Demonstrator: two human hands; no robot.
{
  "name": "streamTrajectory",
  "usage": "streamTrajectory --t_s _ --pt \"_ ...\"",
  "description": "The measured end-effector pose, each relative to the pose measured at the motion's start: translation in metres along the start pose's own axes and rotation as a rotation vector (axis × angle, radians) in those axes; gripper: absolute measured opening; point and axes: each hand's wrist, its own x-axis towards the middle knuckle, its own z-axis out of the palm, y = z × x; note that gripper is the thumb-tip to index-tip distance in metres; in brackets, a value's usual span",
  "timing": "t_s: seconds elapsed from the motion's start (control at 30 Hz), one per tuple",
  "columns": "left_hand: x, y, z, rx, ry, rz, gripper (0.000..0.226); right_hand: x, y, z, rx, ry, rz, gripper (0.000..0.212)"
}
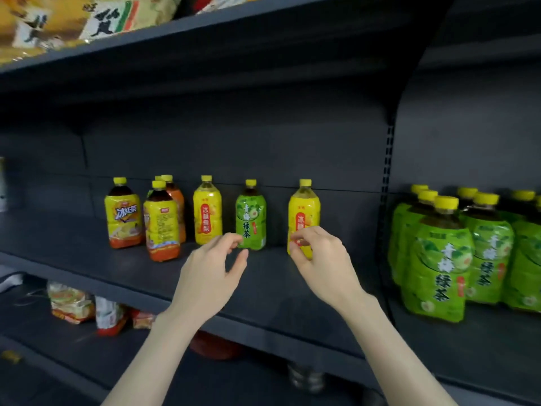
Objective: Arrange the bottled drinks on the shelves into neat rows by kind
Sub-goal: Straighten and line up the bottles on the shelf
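Left hand [213, 273]: raised over the front edge of the shelf [278, 291], fingers loosely curled, thumb and forefinger set narrowly apart, holding nothing. Right hand [320, 259]: level with the left and near it, fingers likewise curled.

Just beyond the left fingertips stands the single green-label bottle [251, 219], upright and not gripped. The right fingertips overlap the lower label of a yellow-label bottle [304, 209]; whether they touch it cannot be told.

To the left of the left hand stands a second yellow-label bottle [207, 212]. Further left is a cluster of iced-tea bottles [160, 227], one of them [124, 218] standing apart.

To the right of the right hand, past the upright divider, rows of green-label bottles [439, 259] fill the next bay.

Below the hands, snack packets [71, 303] lie on the lower shelf. Above and behind, printed bags [58, 22] sit on the top shelf.
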Motion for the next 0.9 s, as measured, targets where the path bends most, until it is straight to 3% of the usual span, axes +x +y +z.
streamTrajectory --t_s 0.33,0.63,0.9 --pt "0.101 -0.124 0.082 -0.327 -0.079 -0.222 0.037 0.108 0.048 0.119 -0.076 -0.028 0.202 0.032" --pt "0.190 -0.172 0.161 -0.483 -0.233 -0.330 0.097 0.142 0.083 0.151 -0.101 0.238 0.329 0.041" --pt "0.204 -0.188 0.188 -0.504 -0.233 -0.227 0.092 0.151 0.102 0.172 -0.273 0.444 0.487 0.082"
